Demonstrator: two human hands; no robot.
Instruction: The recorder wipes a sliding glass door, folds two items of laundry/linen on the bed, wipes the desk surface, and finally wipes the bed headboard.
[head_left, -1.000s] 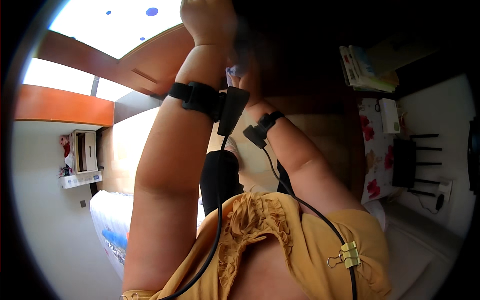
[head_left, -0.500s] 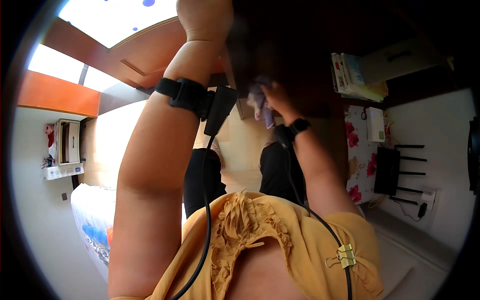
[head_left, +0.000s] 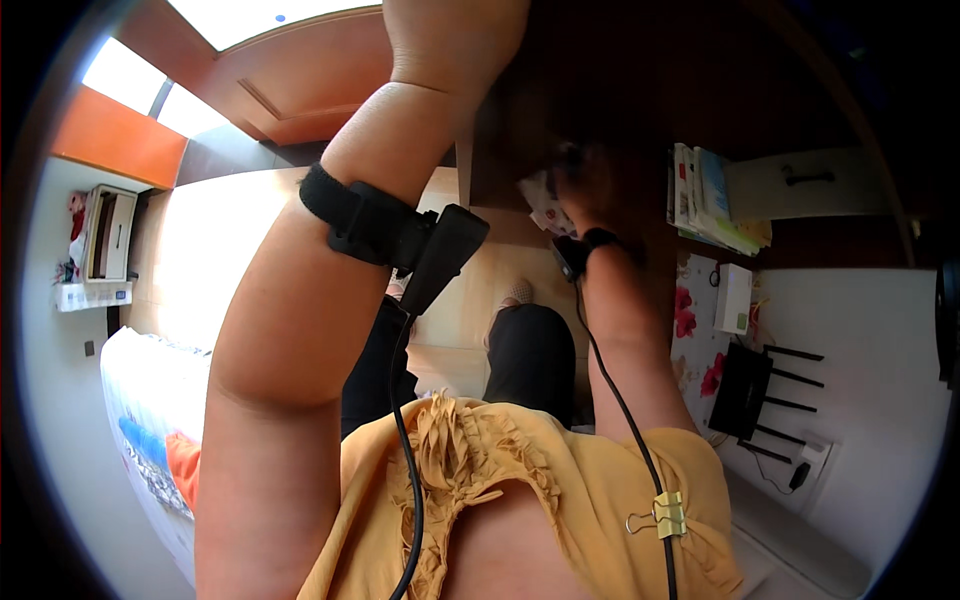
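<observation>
Harsh daylight from a blown-out window [head_left: 250,8], top left. Washed-out glare across the floor [head_left: 225,250] below that window. Deep shadow right of the window, under dark wood furniture [head_left: 640,70], hiding the right hand [head_left: 590,185]. Strong fisheye bending and a black vignette around the rim. Slightly soft throughout.

My left arm's stretched way up, elbow nearly straight, and my left hand [head_left: 455,40] is at the top edge, so I can't tell if it's gripping anything. My right arm reaches forward and up, wrist bent, right hand [head_left: 590,180] in shadow with fingers curled round something pale.
</observation>
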